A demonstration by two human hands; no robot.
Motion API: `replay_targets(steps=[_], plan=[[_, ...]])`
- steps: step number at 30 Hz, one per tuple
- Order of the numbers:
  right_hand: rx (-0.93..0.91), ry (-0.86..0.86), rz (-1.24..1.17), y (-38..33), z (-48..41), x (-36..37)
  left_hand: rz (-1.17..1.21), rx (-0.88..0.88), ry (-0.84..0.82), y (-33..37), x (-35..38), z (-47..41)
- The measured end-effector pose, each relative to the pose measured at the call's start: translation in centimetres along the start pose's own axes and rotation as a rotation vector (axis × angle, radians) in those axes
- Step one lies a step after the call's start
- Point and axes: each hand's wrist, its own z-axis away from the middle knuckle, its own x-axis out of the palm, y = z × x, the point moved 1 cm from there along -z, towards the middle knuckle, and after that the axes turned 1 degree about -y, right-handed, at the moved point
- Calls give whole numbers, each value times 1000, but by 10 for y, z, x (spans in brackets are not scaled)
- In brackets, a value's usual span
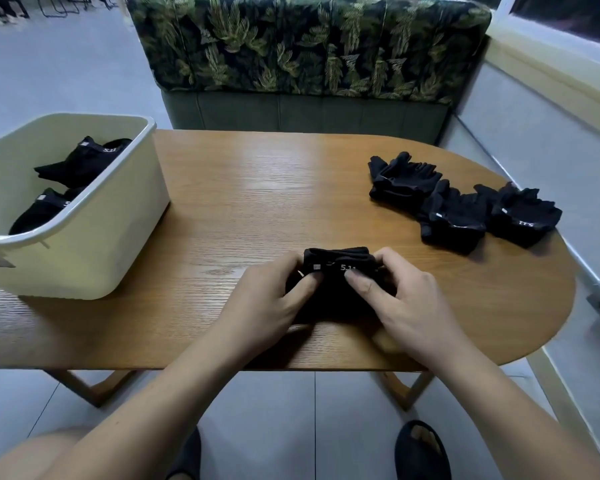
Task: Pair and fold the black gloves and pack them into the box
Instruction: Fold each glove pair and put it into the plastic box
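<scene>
My left hand (271, 299) and right hand (402, 299) pinch the folded black fabric glove pair (336, 265) at 6 o'clock on the oval wooden table (257, 188). Risk: the springy fold may open on the way to the cream plastic box (94, 244) at 9 o'clock if either grip slackens.

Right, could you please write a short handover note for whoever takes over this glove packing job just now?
The left hand and right hand both grip one folded pair on the table, near its front edge.
The box, at the left, holds two folded bundles.
The loose gloves lie heaped at the right.
Done: two bundles packed, a third about folded.
Left: box this pair, then pair, fold and pack the heap.
</scene>
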Motion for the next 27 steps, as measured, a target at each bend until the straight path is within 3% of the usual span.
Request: replay_targets(steps=[7,13,17,27], plan=[[64,126,119,8,-4,5,-101,-104,12,4,4,-7],[160,79,285,3,-7,5,-198,-165,-13,5,-3,-7],[230,7,263,-2,-8,-1,-213,-127,-53,8,-5,-5],[264,-239,294,-10,-14,-10,179,-210,-104,5,-17,-3]])
